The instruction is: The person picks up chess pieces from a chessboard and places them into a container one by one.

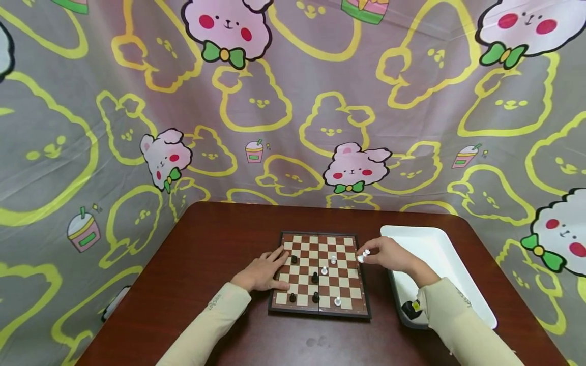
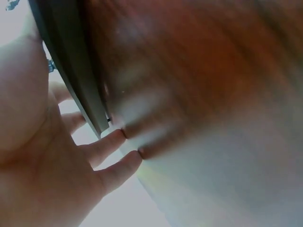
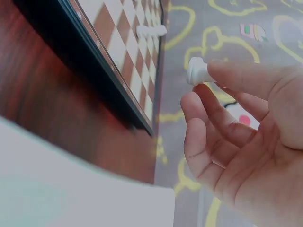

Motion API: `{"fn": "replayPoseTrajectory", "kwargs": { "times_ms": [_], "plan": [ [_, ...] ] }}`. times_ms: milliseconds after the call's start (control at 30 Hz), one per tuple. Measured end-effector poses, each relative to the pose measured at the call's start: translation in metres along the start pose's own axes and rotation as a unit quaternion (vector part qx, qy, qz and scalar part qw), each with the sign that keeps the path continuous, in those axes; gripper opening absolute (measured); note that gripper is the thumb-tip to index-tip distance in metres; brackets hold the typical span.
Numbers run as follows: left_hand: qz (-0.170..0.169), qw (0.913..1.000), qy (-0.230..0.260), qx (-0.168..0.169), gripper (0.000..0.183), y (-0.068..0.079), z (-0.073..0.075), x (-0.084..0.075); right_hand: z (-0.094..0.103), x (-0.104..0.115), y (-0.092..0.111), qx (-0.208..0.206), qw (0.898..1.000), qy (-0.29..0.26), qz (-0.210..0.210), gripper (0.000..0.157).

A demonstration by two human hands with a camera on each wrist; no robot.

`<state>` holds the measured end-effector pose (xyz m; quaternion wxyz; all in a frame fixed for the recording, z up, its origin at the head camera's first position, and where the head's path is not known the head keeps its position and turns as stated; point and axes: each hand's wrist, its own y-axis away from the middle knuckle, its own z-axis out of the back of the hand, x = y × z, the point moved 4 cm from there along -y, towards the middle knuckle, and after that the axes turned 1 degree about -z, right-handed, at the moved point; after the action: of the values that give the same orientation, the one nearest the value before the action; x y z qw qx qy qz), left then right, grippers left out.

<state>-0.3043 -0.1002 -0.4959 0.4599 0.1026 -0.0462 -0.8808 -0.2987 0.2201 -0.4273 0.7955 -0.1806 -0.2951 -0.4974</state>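
A brown-and-cream chessboard (image 1: 299,307) with a black rim lies on the table. My left hand (image 1: 261,272) rests at its left edge with spread fingers, the thumb lying over the squares. In the left wrist view, fingertips reach under and past the dark board edge (image 2: 71,61). Just off the board's right edge, my right hand (image 1: 386,254) pinches a white chess piece (image 1: 363,256) between thumb and index finger. The right wrist view shows the piece's round base (image 3: 193,71); the other fingers curl loosely below it. Several chessmen stand on the board, including a black one (image 1: 315,277) and a white one (image 1: 324,270).
A white tray (image 1: 462,269) stands to the right of the board, partly under my right forearm. A black object with a yellow patch (image 1: 412,308) shows beside the right sleeve. Patterned cloth (image 1: 293,112) hangs behind and beside the dark red table (image 1: 220,234).
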Motion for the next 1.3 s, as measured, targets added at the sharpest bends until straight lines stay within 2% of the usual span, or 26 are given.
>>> {"fn": "replayPoseTrajectory", "kwargs": {
  "times_ms": [233,533,633,833,1133,1300],
  "plan": [
    [0.003,1.0000,0.008,0.001,0.095,-0.001,-0.001,0.001,0.027,-0.015,0.006,-0.017,0.999,-0.021,-0.029,0.013],
    [0.005,0.9999,0.007,0.008,0.094,-0.001,0.000,0.000,0.048,-0.047,0.012,-0.019,0.998,-0.033,-0.054,0.021],
    [0.003,1.0000,0.007,0.005,0.093,-0.001,0.000,0.000,0.051,-0.060,0.014,-0.022,0.996,-0.044,-0.078,0.023],
    [-0.002,0.9999,0.012,0.003,0.093,-0.001,0.001,-0.001,0.051,-0.077,0.017,-0.028,0.994,-0.040,-0.100,0.022],
    [-0.004,0.9999,0.015,0.003,0.093,0.000,0.001,0.000,0.050,-0.089,0.018,-0.051,0.994,0.025,-0.092,0.017],
    [-0.003,0.9998,0.017,0.004,0.094,0.000,0.002,0.000,0.050,-0.089,0.020,-0.048,0.994,0.017,-0.092,0.019]
  ]
}}
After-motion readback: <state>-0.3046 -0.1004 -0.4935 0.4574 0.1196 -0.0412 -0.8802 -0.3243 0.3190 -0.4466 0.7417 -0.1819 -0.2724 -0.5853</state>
